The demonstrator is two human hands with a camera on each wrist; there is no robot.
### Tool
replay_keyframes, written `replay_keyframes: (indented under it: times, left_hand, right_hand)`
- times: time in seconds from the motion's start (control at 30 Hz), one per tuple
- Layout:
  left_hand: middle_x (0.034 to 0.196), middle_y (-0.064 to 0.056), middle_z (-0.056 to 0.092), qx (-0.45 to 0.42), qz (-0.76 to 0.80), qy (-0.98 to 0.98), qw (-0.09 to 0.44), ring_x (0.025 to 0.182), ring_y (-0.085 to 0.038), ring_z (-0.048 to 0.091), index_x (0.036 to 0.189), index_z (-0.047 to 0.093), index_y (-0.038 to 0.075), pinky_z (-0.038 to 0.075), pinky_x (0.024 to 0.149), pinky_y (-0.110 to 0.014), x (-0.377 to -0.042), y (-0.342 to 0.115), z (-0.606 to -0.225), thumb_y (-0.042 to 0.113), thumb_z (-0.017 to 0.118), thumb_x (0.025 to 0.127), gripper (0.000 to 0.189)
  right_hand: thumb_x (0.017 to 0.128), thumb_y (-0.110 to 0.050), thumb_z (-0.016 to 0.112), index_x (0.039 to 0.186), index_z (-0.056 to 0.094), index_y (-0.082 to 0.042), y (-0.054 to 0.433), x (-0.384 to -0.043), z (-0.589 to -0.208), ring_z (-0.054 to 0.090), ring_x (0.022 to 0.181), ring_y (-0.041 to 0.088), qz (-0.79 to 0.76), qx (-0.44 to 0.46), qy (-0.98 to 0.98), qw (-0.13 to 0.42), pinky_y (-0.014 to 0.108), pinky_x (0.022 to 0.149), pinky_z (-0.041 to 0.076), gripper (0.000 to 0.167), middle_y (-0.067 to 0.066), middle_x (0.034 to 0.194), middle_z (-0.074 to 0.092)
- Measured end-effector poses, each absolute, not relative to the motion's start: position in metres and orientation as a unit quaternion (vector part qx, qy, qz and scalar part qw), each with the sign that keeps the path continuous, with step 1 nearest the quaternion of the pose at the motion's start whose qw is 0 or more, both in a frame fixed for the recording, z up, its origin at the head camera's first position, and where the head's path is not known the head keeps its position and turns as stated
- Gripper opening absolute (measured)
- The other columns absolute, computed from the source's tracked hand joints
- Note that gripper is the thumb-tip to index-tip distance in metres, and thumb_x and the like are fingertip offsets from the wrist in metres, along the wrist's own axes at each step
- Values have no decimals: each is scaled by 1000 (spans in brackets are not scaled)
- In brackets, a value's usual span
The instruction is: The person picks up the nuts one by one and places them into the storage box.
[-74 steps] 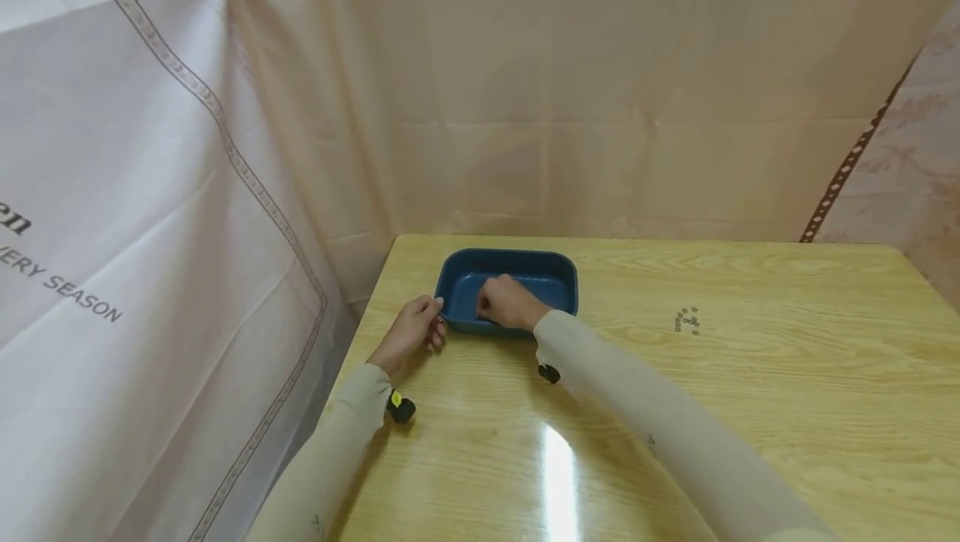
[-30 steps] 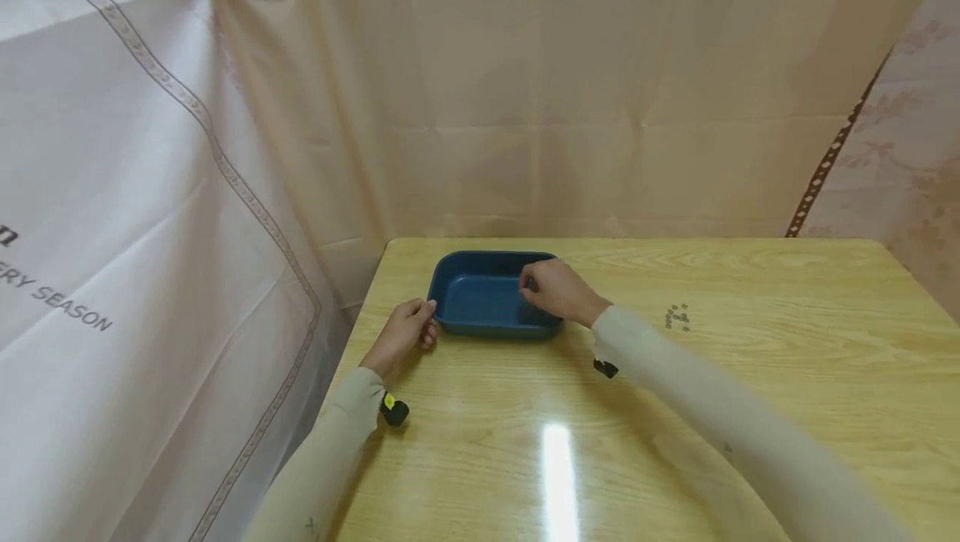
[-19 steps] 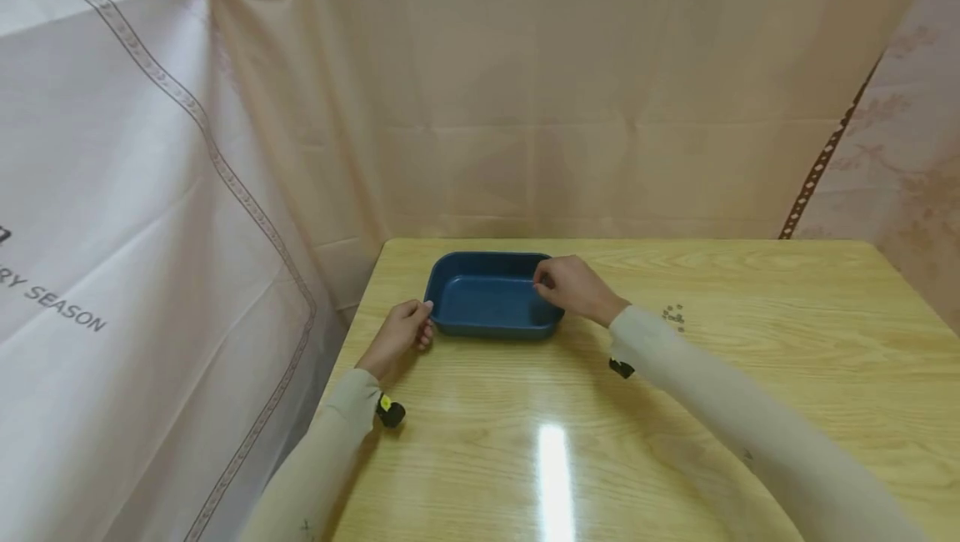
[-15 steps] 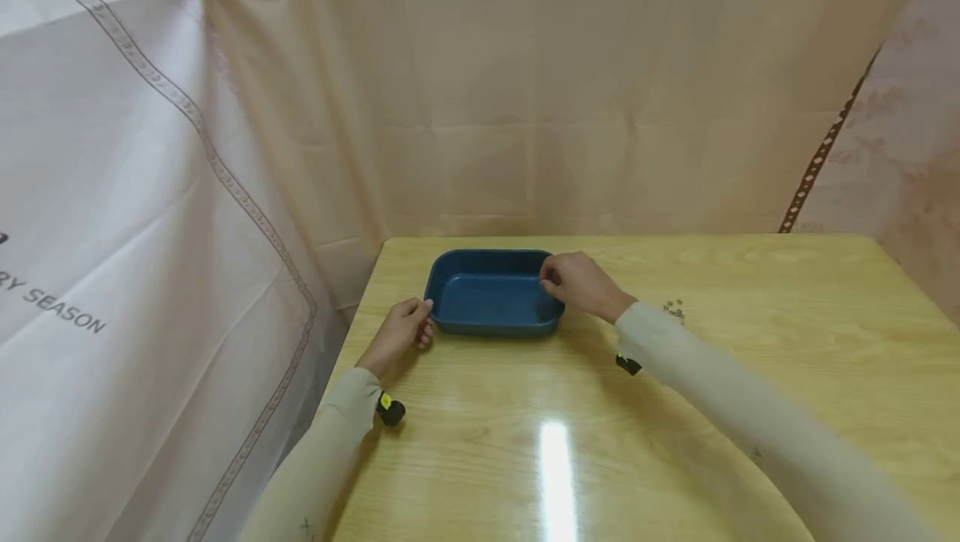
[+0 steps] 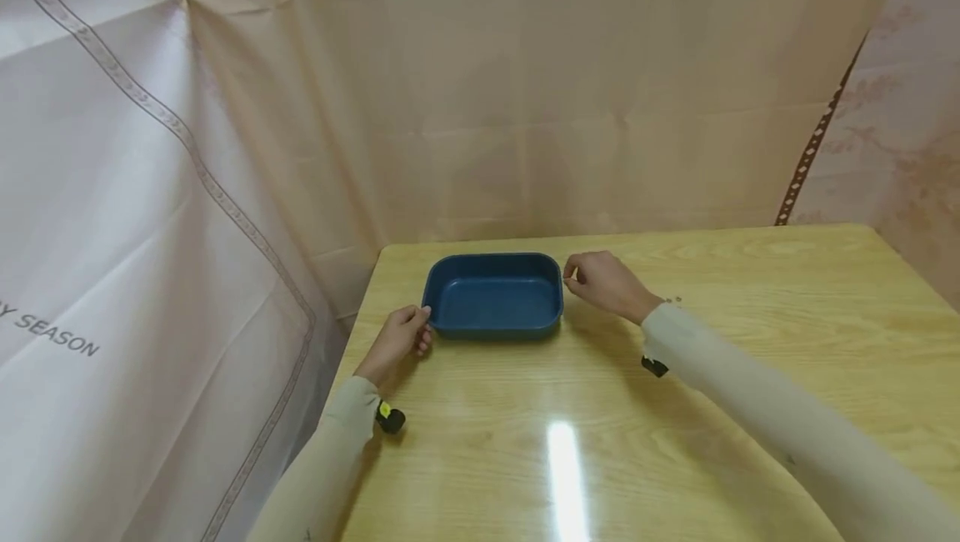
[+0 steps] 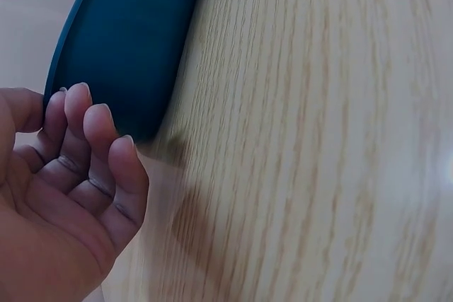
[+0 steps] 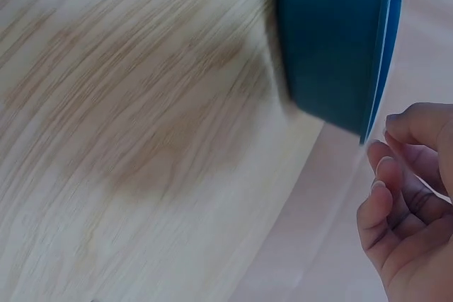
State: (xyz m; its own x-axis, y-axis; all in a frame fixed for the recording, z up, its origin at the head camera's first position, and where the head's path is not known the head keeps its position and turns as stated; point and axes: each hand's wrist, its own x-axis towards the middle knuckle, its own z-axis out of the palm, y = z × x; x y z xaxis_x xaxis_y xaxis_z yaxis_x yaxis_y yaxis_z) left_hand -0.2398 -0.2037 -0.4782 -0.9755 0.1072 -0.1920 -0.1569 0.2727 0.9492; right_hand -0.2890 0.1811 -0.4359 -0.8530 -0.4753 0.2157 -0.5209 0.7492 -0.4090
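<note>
A blue rectangular tray (image 5: 491, 332) with rounded corners rests on the wooden table. At its left end, my left hand (image 5: 396, 342) pinches the rim between thumb and index finger; in the left wrist view the other fingers of the left hand (image 6: 85, 196) curl loosely below the edge. My right hand (image 5: 609, 282) hovers just outside the right end. In the right wrist view, the right hand (image 7: 417, 196) has loosely bent fingers close to the tray's corner (image 7: 340, 97), with nothing visible between them. Whether they touch the rim is unclear.
Several tiny dark pieces (image 5: 678, 299) lie on the table (image 5: 480, 434) to the right, mostly hidden behind my right forearm. Pale cloth (image 5: 480, 108) hangs behind the table, and more cloth (image 5: 135, 275) hangs along the left.
My right hand has come up out of the tray and moved right past its right rim. The left hand stays at the left rim. The view has shifted slightly.
</note>
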Motion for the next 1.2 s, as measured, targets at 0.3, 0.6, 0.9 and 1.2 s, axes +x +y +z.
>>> replay_keyframes:
  times: [0.3,0.6,0.9,1.2]
  left_hand:
    - [83,-12,60,-19,605,791,88,66,-17,54,99,59,-2,49,60,-27,-240,-211,-479,33,53,110,37]
    - [80,-9,60,-22,603,792,97,64,-17,54,97,59,-4,49,58,-28,-241,-213,-481,34,55,109,39]
    - [81,-9,60,-11,600,793,104,64,-17,54,99,59,-4,47,58,-29,-242,-216,-482,38,55,108,43]
    - [80,-9,60,-8,605,789,105,64,-17,54,99,59,-4,47,57,-29,-242,-216,-483,37,56,108,42]
  right_hand:
    - [98,-10,66,101,73,-4,207,-289,-440,55,64,15,222,251,-941,41,37,63,50,10,1,77,65]
    - [100,-9,64,103,73,0,237,-279,-443,58,59,14,226,223,-948,22,36,59,53,13,5,81,68]
    - [103,-11,59,111,69,4,268,-272,-451,61,48,18,234,190,-954,-9,35,51,53,20,9,82,67]
    - [102,-10,61,107,70,3,292,-267,-457,58,60,13,209,176,-962,-8,41,62,54,17,5,80,67]
